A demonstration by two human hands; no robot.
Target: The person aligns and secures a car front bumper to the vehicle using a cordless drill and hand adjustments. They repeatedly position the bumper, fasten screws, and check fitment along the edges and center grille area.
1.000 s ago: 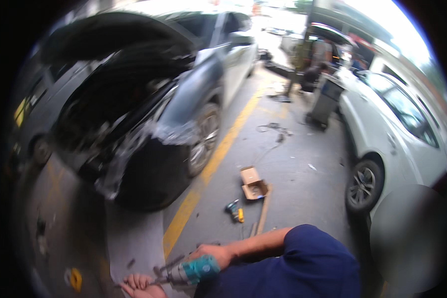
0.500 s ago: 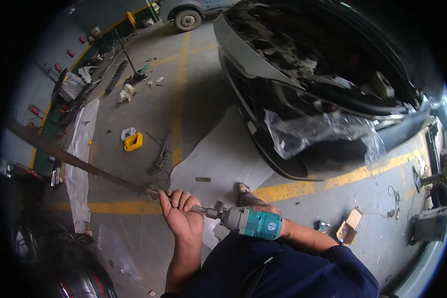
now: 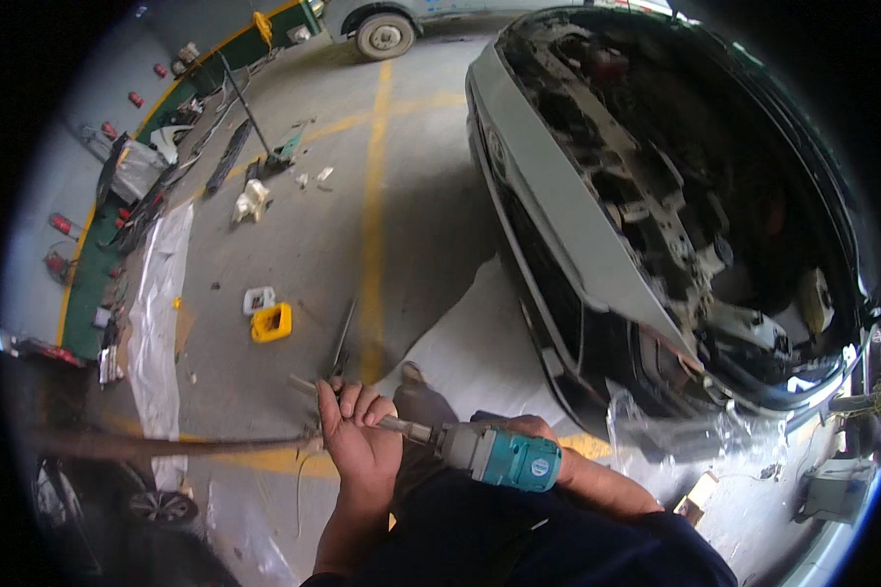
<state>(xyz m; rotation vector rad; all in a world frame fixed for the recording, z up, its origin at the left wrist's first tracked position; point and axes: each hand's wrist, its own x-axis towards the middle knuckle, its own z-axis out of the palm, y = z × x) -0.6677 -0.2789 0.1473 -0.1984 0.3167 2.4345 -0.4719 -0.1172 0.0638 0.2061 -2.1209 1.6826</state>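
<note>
**While both hands grip, a drill meets a long bar**

While the left hand point(image 3: 357, 445) is wrapped around the front shaft of the drill point(image 3: 489, 455), its fingers curl shut over the metal just where the shaft meets a long dark bar point(image 3: 166, 447). The bar runs level from that fist out toward the left rim of the view, low over the concrete floor point(image 3: 303, 245). The right hand point(image 3: 529, 430) is closed on the rear of the drill, mostly hidden behind the teal and grey body, so only its knuckles and the forearm show. The drill lies nearly level, nose pointing left, in front of the person's dark blue clothing.

Just right of the hands stands a car point(image 3: 656, 215) with its front panels off and the engine bay bare; clear plastic sheet point(image 3: 695, 430) hangs crumpled below its nose. A yellow line point(image 3: 372, 196) runs up the floor. A small yellow box point(image 3: 271, 322) lies well left of the hands, beside a strip of plastic film point(image 3: 157, 323).
</note>
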